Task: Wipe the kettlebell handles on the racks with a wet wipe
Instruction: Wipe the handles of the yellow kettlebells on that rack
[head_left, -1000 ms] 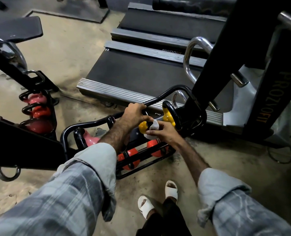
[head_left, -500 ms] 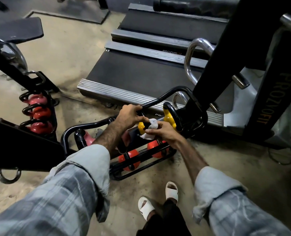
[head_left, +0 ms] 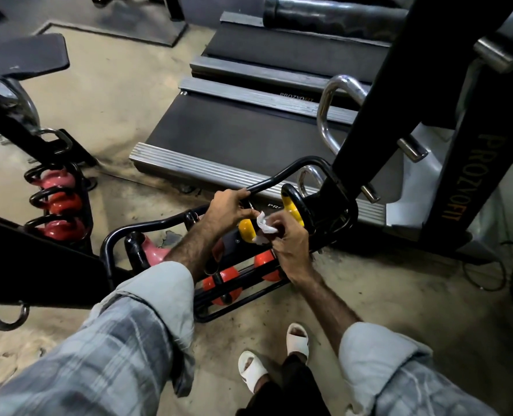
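— Gym floor (head_left: 384,295), bare and scuffed concrete, with a low black tubular rack (head_left: 147,228) standing on it. Why does the left hand (head_left: 228,208) curl round the rack's top bar?

— Bracing, I'd judge, so the body leans in steadily. Right hand (head_left: 288,244), just beside it, pinches a crumpled white wet wipe (head_left: 264,228) against the yellow kettlebell (head_left: 247,230) on the rack's upper tier.

— And its handle?

— Hidden under the hands. A second yellow bell (head_left: 291,207) sits beside it, its thick black handle glossy; orange bells (head_left: 228,277) lie on the tier below, smooth and rounded.
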